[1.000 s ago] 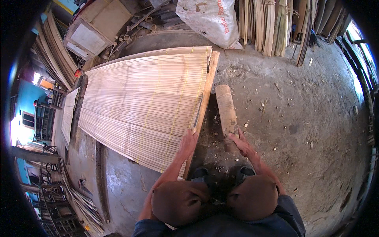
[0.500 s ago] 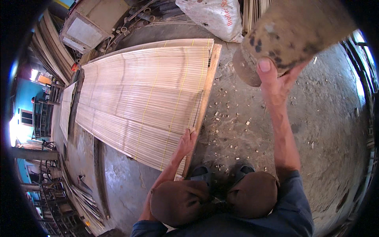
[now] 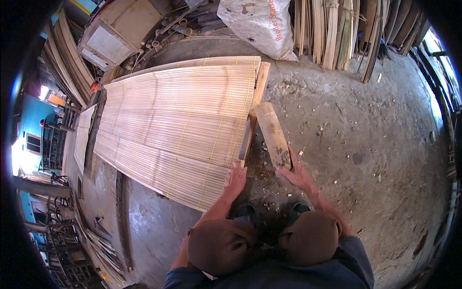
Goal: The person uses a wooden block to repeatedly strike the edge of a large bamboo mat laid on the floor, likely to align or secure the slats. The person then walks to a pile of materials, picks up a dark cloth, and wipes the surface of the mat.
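Note:
A mat of thin pale slats (image 3: 168,115), stitched with yellow cords, lies over a wooden board (image 3: 262,79). My left hand (image 3: 236,178) is closed at the mat's right edge. From it a dark, flat, blade-like piece (image 3: 244,142) runs along that edge; its handle is mostly hidden by my fingers. My right hand (image 3: 297,174) grips the near end of a thick bamboo club (image 3: 272,130) with dark spots. The club's far end is tilted toward the board's edge, beside the blade-like piece; I cannot tell whether they touch.
Small cut wood bits (image 3: 301,153) are scattered on the concrete floor (image 3: 375,144). A white sack (image 3: 260,26) and upright slat bundles (image 3: 332,36) stand at the back. A worn cabinet (image 3: 110,41) is at the back left, and long strips (image 3: 103,245) lie at the lower left.
My right hand has brought the bamboo club down from high at the upper right to beside the mat's edge. My left hand has stayed nearly in place; the blade-like piece now shows.

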### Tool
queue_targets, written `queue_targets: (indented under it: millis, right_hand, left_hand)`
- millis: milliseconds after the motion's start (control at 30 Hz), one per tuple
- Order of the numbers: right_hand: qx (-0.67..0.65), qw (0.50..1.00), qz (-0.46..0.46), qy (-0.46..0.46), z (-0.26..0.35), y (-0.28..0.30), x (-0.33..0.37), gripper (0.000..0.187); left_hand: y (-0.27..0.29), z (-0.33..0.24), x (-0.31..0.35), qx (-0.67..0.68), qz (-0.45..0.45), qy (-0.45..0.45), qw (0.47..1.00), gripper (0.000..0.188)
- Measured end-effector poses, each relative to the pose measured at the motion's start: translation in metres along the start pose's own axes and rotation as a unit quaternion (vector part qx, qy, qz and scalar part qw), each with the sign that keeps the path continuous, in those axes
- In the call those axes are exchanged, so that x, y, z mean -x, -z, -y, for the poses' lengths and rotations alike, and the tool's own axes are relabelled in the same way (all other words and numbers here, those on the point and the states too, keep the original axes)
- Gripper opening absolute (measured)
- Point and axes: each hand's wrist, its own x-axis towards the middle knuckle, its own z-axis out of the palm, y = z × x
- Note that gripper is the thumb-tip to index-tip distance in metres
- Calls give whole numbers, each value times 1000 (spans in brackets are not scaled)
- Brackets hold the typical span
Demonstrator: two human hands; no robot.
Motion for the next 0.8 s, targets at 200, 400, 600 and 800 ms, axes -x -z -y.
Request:
queue_targets:
  millis: [200, 400, 600, 800]
  right_hand:
    - [-109, 993, -25, 43, 24, -11, 16, 88]
    - [-44, 974, -99, 200, 174, 15, -10, 96]
    - [-47, 871, -291, 394, 287, 31, -37, 126]
    - [180, 978, 65, 85, 33, -13, -48, 102]
  left_hand:
    - [14, 18, 3, 96, -9, -3, 995, 36]
    - [7, 57, 2, 74, -7, -62, 995, 34]
    - [12, 38, 3, 108, -101, -217, 965, 27]
    - [-17, 80, 5, -306, -222, -303, 875, 29]
